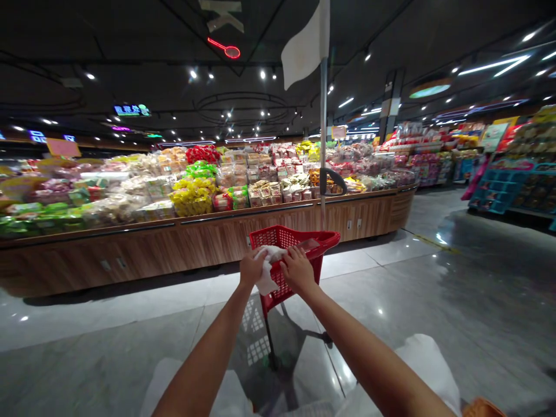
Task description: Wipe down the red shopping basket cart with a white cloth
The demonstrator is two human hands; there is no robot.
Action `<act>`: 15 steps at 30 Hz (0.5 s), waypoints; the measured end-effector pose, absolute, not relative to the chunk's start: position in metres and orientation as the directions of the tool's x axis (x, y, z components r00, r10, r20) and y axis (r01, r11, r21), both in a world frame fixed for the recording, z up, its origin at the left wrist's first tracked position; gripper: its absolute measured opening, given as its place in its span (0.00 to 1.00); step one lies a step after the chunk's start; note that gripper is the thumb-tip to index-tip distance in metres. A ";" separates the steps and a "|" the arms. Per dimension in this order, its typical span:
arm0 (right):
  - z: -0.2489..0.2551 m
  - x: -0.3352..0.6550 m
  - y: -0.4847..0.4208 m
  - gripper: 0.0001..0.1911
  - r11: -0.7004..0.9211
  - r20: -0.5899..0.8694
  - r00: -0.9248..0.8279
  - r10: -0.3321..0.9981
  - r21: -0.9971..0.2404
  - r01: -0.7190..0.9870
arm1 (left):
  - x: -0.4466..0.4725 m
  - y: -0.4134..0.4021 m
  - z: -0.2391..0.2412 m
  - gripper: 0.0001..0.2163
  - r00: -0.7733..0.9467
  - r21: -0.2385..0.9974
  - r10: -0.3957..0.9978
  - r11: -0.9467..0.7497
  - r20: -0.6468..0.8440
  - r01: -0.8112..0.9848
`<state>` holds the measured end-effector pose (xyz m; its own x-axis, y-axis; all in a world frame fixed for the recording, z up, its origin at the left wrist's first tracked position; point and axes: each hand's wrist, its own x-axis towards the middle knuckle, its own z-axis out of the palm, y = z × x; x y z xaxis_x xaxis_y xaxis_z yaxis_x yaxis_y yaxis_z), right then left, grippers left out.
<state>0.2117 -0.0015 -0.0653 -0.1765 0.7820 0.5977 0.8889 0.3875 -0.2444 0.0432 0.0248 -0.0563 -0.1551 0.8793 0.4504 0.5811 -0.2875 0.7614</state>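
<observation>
A small red plastic shopping cart [284, 288] with perforated basket walls stands directly ahead of me. My left hand [252, 269] is closed on a white cloth [268, 282], which looks thin and crumpled and hangs over the cart's near rim. My right hand [299, 270] curls over the same rim to the right, its fingertips close to the cloth's far end. Whether those fingertips also pinch the cloth is hard to make out. Behind the hands, a flat, see-through piece [309, 245] shows on the cart's right part.
Beyond the cart runs a long wood-panelled display counter [226, 236] heaped with packaged food. A metal pole [324, 116] carrying a white flag [306, 49] rises behind the cart. Blue display racks [495, 188] stand at right, on the shiny grey floor [417, 289].
</observation>
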 end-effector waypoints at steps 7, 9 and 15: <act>-0.069 0.214 -0.045 0.16 0.404 0.632 -0.161 0.758 -0.261 0.877 | 0.052 0.009 -0.086 0.14 0.053 0.657 0.791 -0.541 0.609 0.524; -0.073 0.223 -0.050 0.16 0.434 0.669 -0.157 0.727 -0.269 0.860 | 0.039 0.022 -0.096 0.13 0.014 0.664 0.805 -0.499 0.593 0.557; -0.074 0.259 -0.045 0.18 0.515 0.704 -0.216 0.677 -0.244 0.822 | 0.032 0.043 -0.114 0.11 -0.029 0.688 0.838 -0.428 0.546 0.585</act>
<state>0.2593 -0.0446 -0.0739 -0.2156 0.6770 0.7037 0.8217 0.5151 -0.2438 0.0315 0.0428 -0.1141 -0.0286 0.8376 0.5455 0.5855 -0.4283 0.6883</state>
